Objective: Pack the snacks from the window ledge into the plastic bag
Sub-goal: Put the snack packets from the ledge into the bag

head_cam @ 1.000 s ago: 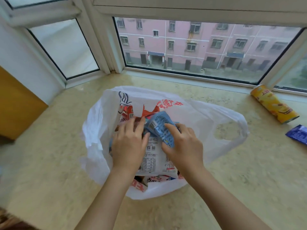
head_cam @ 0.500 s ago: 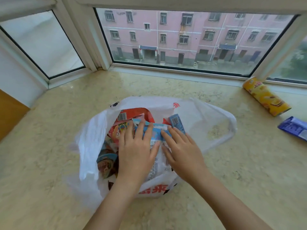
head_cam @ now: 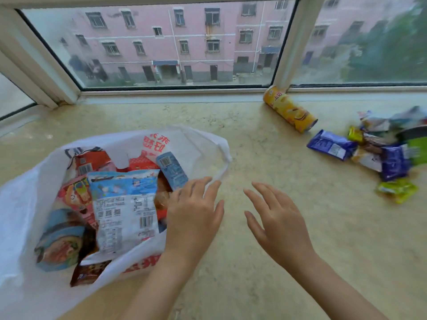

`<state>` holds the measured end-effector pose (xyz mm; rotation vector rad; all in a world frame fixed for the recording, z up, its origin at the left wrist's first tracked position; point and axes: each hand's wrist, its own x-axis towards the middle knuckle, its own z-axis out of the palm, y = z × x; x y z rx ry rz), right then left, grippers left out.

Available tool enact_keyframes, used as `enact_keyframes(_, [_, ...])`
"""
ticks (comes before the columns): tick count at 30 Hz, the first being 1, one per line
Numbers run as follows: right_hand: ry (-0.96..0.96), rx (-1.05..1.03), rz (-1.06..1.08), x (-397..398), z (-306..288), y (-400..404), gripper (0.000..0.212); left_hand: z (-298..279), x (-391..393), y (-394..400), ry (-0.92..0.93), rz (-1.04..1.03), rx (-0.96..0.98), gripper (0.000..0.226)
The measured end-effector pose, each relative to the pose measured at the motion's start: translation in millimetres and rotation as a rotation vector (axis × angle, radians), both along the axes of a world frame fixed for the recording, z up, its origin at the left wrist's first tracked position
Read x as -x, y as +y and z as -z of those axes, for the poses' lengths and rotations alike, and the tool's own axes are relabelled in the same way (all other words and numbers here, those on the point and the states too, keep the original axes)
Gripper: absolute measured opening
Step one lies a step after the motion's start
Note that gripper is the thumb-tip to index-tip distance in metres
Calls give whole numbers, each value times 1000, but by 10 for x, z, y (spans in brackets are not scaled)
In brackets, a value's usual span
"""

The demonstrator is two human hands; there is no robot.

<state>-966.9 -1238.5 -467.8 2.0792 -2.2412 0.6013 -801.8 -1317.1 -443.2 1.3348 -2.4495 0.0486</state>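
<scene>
On the window ledge point(head_cam: 254, 139):
Left grip point(head_cam: 194, 218): fingers straight, spread, over the plastic bag point(head_cam: 27, 204) rim, holding nothing.
Right grip point(head_cam: 279, 222): fingers apart, empty, above bare ledge.
Bag: one, filled with packets.
Unpacked: one yellow tube point(head_cam: 290, 109); a heap of snacks point(head_cam: 379, 146) far right, count unclear.

White window frame point(head_cam: 291, 42) runs along back, one upright post splitting glass into panes. Angled side pane point(head_cam: 13, 98) at far left, mostly out of view. Beyond glass, pink apartment building point(head_cam: 184, 42) with rows of small dark windows, several storeys, doorways along ground level. Green trees point(head_cam: 392, 49) outside at right, blurred. Glass looks streaked or hazy, view through it soft. Rust-coloured stain runs down building wall below one upper window.
</scene>
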Motion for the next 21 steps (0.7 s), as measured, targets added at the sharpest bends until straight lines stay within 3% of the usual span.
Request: enact_keyframes(21, [13, -39, 329, 2116, 613, 924, 46, 523, 2440, 341, -127, 335, -72, 52])
